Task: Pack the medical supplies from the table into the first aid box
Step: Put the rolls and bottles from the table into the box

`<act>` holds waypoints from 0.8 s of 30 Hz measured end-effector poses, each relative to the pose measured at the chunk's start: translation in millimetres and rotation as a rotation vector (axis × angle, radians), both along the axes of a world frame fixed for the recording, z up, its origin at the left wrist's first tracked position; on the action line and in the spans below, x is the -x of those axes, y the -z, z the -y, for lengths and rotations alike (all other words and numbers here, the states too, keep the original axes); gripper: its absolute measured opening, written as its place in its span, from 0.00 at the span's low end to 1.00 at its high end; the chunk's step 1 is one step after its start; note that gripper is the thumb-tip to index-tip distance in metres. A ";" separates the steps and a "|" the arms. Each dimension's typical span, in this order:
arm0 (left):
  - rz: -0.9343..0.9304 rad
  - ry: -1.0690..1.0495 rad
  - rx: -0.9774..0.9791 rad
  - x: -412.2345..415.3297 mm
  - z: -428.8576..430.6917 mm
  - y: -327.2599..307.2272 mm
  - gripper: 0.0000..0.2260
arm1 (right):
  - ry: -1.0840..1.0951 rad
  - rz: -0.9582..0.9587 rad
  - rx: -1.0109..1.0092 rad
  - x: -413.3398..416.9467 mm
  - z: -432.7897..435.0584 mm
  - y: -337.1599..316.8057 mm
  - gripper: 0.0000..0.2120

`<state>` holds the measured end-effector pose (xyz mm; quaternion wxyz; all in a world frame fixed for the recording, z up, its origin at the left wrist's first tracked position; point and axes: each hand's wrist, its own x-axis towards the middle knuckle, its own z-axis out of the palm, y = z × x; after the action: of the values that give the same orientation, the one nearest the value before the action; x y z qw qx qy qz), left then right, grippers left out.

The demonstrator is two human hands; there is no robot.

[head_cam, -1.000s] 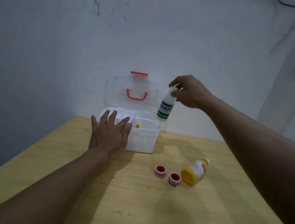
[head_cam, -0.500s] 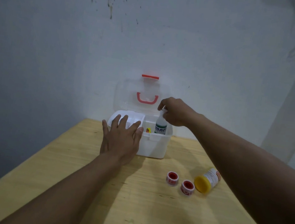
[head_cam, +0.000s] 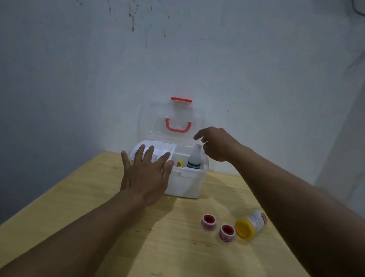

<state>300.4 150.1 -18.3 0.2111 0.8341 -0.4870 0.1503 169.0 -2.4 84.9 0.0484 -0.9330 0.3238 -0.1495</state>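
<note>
On table: box (head_cam: 185,182), lid up, steadied by flat open left hand (head_cam: 145,177). Bottle (head_cam: 195,157) stood upright in right compartment; right hand (head_cam: 218,146) loose, empty, just beside cap. Outstanding: yellow-capped bottle (head_cam: 250,223), two rolls (head_cam: 209,222); best collected singly, box kept braced.

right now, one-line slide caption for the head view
White bottle upright in the open first aid box, right hand just above, left hand steadying.

Labels on white bottle (head_cam: 194,160), yellow-capped bottle (head_cam: 251,223): print illegible
</note>
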 end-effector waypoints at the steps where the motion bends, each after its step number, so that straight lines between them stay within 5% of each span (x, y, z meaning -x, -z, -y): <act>1: 0.000 -0.002 -0.022 1.5 -0.9 -1.9 0.26 | 0.009 -0.002 0.002 5.3 -1.1 -2.6 0.20; 9: 0.009 0.020 -0.051 14.6 -5.1 -5.8 0.25 | 0.205 -0.178 -0.005 68.9 -25.7 -16.0 0.15; 24: 0.027 0.019 -0.152 10.1 -12.4 -4.3 0.27 | 0.601 -0.199 -0.587 140.6 -28.5 48.5 0.15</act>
<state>290.3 162.5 -14.0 0.1420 0.8410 -0.5075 0.1221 28.4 26.1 36.4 0.2346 -0.7538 0.6129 0.0323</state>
